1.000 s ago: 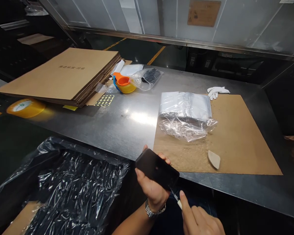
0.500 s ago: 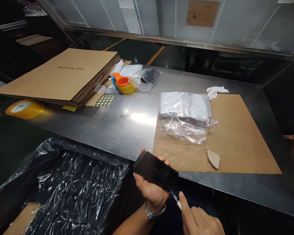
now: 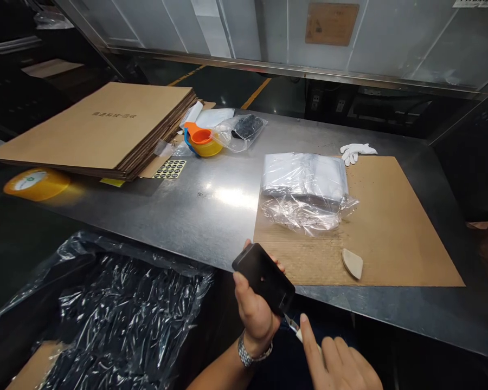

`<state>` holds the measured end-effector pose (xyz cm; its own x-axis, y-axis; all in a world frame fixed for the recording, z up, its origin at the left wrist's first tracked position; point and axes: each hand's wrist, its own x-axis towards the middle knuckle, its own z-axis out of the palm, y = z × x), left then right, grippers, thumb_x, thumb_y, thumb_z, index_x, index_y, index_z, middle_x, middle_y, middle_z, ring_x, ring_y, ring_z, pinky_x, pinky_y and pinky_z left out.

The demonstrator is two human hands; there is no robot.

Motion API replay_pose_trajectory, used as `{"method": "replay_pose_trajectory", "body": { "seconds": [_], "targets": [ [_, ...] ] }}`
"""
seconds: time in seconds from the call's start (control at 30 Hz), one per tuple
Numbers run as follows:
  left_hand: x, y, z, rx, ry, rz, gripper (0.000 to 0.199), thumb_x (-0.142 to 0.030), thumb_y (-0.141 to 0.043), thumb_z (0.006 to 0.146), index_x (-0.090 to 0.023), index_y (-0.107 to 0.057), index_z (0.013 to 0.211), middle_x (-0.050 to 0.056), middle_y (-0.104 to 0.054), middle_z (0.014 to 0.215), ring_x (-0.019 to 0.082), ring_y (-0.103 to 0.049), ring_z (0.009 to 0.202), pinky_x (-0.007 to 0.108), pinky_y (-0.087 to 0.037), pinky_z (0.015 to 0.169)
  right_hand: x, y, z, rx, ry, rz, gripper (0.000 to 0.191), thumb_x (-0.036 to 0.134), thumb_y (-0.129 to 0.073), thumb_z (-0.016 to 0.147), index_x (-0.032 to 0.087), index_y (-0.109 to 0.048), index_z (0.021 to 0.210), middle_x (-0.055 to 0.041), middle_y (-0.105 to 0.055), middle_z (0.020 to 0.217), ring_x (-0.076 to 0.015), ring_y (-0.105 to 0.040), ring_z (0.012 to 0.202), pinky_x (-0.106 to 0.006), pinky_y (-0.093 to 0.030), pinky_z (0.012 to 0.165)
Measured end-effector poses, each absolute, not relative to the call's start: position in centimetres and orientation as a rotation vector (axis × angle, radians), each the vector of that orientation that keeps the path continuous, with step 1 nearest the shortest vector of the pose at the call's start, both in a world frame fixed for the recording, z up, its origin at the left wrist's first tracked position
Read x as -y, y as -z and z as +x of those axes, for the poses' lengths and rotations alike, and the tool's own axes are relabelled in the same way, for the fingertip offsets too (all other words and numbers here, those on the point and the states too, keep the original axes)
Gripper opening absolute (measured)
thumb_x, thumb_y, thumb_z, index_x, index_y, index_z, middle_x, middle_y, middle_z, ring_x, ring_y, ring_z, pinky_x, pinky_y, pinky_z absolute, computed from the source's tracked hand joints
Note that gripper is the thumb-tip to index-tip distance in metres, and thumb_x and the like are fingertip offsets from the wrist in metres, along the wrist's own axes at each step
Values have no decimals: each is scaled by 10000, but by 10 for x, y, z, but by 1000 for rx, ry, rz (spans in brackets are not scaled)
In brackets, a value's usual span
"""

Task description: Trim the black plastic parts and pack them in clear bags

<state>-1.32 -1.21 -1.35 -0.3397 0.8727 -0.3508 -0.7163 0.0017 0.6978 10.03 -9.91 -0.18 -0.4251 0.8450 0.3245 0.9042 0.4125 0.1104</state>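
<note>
In my left hand (image 3: 255,311) lies a black rectangular part (image 3: 264,277), with my fingers wrapped round its sides; it looks like a phone-sized plastic case, but its exact kind is unclear. A watch with a metal band (image 3: 247,352) sits on that wrist. My right hand (image 3: 337,360) grips a small knife (image 3: 293,326) with a white handle and a thin metal blade, index finger stretched along it. The blade tip meets the lower right corner of the black part. Whether it is cutting there cannot be seen.
A cardboard sheet (image 3: 394,233) bears a pack of clear plastic bags (image 3: 305,176) and a beige wedge-shaped pad (image 3: 352,264). A white glove (image 3: 358,151) lies behind. Left are stacked cardboard (image 3: 106,124), a tape dispenser (image 3: 203,142) and a bin lined with black plastic (image 3: 126,309).
The black part has turned in my left hand, its lower end tipping further down. My right hand and the knife have shifted slightly, the blade staying at the part's corner.
</note>
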Motion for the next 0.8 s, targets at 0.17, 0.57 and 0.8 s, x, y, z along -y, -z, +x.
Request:
{"method": "replay_pose_trajectory", "body": {
  "seconds": [0.17, 0.57, 0.8],
  "targets": [
    [9, 15, -15, -1067, -1525, 163, 542, -554, -398, 827, -237, -454, 1264, 38, -614, 753, 141, -585, 626, 236, -483, 565, 87, 1, 115, 2457, 459, -1494, 427, -11, -334, 817, 112, -587, 1137, 30, -418, 454, -92, -399, 382, -248, -285, 404],
    [4, 8, -19, -900, -1344, 48, 497, -529, -344, 852, -256, -458, 1251, 25, -600, 719, 129, -564, 584, 204, -456, 503, 88, 0, 132, 2349, -130, -1486, 378, 80, -351, 879, 79, -475, 1236, -26, -532, 639, -106, -524, 499, -195, -399, 427],
    [11, 10, -12, -892, -1207, 128, 529, -535, -399, 835, -232, -435, 1268, 36, -609, 738, 127, -560, 596, 224, -464, 559, 71, 1, 109, 2103, -551, -1183, 205, 137, -440, 873, 99, -587, 1011, -8, -544, 572, -107, -489, 474, -225, -379, 446]
  ]
}}
